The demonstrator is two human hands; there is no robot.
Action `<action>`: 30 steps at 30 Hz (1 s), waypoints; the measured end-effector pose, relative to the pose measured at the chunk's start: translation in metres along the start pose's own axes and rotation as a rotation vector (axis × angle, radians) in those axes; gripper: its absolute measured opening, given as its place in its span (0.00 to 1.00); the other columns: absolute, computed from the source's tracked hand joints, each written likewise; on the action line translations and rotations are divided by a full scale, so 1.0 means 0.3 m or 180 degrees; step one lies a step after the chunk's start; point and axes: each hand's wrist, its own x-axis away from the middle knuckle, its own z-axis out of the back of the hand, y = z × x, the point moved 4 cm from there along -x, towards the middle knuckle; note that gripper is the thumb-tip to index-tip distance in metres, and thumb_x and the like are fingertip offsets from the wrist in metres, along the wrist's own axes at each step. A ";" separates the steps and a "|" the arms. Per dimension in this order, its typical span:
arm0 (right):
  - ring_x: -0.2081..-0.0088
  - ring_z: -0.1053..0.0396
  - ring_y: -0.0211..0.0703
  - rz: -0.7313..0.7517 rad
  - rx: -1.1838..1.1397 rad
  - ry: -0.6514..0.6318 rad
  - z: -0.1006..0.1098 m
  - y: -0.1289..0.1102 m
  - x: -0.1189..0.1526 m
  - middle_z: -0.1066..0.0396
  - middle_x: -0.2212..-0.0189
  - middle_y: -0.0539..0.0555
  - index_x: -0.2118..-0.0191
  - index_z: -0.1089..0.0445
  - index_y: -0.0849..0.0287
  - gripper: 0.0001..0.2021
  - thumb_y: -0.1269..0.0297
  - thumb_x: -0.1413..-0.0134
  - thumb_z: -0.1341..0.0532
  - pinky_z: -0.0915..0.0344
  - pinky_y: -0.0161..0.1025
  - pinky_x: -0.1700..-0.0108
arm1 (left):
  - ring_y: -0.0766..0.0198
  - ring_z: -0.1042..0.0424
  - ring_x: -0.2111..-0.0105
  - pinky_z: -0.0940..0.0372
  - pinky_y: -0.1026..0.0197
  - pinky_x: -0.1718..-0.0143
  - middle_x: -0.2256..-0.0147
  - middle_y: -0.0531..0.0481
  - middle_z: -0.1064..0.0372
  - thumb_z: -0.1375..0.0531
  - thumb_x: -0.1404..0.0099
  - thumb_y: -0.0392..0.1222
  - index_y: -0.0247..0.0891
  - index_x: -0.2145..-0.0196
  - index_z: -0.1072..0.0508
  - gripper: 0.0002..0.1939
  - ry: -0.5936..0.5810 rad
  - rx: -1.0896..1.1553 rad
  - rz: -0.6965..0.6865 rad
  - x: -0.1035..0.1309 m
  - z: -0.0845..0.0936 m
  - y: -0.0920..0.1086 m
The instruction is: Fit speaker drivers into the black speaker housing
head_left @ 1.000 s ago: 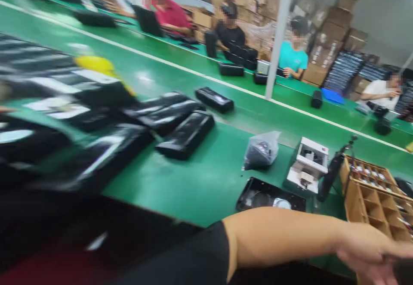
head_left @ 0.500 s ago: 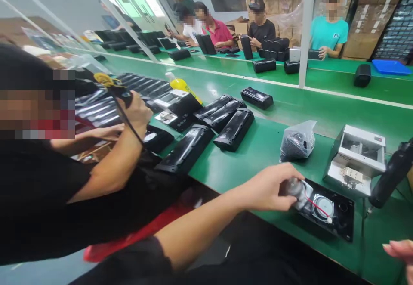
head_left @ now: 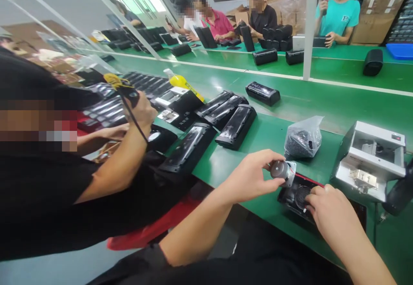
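the left hand (head_left: 250,175) pinches a small round speaker driver (head_left: 281,169) between thumb and fingers and holds it just above the left end of a black speaker panel (head_left: 295,196). a thin red wire (head_left: 306,176) runs from the driver along the top edge of the panel. the panel lies flat on the green table (head_left: 258,147), near the front edge. the right hand (head_left: 329,212) lies on the panel with its fingers curled down, the fingertips touching the panel beside a round mesh opening (head_left: 302,194); it covers the middle of the panel, so i cannot tell if it holds something.

behind the panel there is a clear plastic bag (head_left: 303,138) with small dark parts, and to the right of it a grey metal box (head_left: 371,158). several black speaker housings (head_left: 237,125) lie in a row on the table more to the left. a co-worker in a black shirt sits at the left, and the co-worker's hand (head_left: 142,110) grips a tool (head_left: 130,95) with a black cable.
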 end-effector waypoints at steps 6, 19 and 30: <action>0.63 0.34 0.42 -0.0140 -0.0155 0.0270 0.109 0.044 0.090 0.28 0.61 0.54 0.58 0.24 0.59 0.19 0.63 0.17 0.50 0.40 0.43 0.56 | 0.55 0.19 0.54 0.25 0.58 0.52 0.51 0.45 0.22 0.29 0.33 0.39 0.39 0.45 0.23 0.20 -0.1274 -0.0672 -0.0656 -0.008 -0.164 0.114; 0.63 0.30 0.38 -0.0379 -0.0244 0.0868 0.158 0.063 0.200 0.25 0.63 0.50 0.57 0.23 0.59 0.12 0.63 0.19 0.42 0.37 0.39 0.55 | 0.56 0.23 0.69 0.28 0.55 0.69 0.59 0.45 0.28 0.32 0.28 0.39 0.34 0.55 0.25 0.08 -0.2058 -0.1927 -0.0882 -0.034 -0.316 0.136; 0.65 0.30 0.37 -0.0348 -0.0267 0.0966 0.147 0.068 0.203 0.25 0.65 0.50 0.58 0.22 0.60 0.14 0.64 0.18 0.42 0.38 0.39 0.56 | 0.55 0.22 0.65 0.27 0.55 0.66 0.56 0.44 0.29 0.32 0.28 0.39 0.34 0.52 0.25 0.10 -0.2084 -0.1928 -0.0765 -0.035 -0.324 0.130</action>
